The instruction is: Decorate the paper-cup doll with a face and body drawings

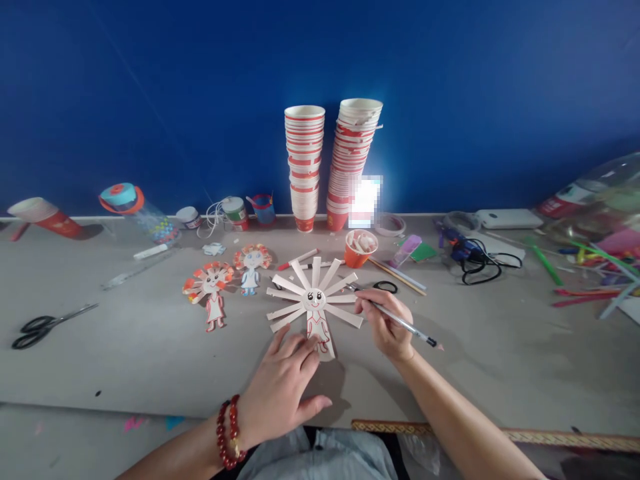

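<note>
The white paper doll with long strips for hair (316, 301) lies on the gray table (175, 380), just below the middle of the frame. From here I see the left hand (290, 367) with its fingers spread, some touching the doll's lower part. The right hand (389, 323) is pinched around a thin silver pen with a dark end (410, 325), near the right-side strips. To the left lie a small paper doll in red (215, 310) and a small paper doll in blue (251, 281). Two tall red-and-white paper cup stacks (305, 167) stand at upper middle.
</note>
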`<state>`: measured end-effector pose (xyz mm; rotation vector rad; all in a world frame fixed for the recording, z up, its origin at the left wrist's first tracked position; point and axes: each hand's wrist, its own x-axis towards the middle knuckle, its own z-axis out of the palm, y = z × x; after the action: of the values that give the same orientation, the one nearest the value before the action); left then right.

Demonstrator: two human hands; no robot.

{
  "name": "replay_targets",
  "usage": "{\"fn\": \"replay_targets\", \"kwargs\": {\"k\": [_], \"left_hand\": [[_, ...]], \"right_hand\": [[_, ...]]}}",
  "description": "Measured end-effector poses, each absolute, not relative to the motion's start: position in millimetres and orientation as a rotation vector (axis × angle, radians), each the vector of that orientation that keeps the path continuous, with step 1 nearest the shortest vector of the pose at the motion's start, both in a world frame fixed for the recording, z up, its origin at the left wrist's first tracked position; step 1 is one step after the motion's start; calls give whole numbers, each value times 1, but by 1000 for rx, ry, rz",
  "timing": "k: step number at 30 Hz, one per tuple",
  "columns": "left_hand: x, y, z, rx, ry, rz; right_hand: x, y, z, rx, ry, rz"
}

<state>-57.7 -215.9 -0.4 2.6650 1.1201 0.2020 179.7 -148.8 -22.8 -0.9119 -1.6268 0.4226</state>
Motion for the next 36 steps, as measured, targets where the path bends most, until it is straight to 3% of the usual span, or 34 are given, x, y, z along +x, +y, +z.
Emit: {"fn": "replay_targets", "kwargs": {"k": [8, 17, 21, 27, 36], "left_hand": [[-57, -219, -3, 2646, 1156, 177], [-57, -220, -7, 2682, 1146, 242], [-64, -214, -3, 2579, 1122, 484], [-94, -169, 8, 2461, 1445, 1025], [-97, -145, 11, 2334, 1538, 615]], "right_hand": [[155, -156, -25, -928, -1875, 743], [158, -152, -26, -944, -1852, 646], [163, -153, -25, -923, -1767, 584], [172, -150, -29, -1001, -1498, 560], [168, -147, -29, -968, -1831, 492]]}}
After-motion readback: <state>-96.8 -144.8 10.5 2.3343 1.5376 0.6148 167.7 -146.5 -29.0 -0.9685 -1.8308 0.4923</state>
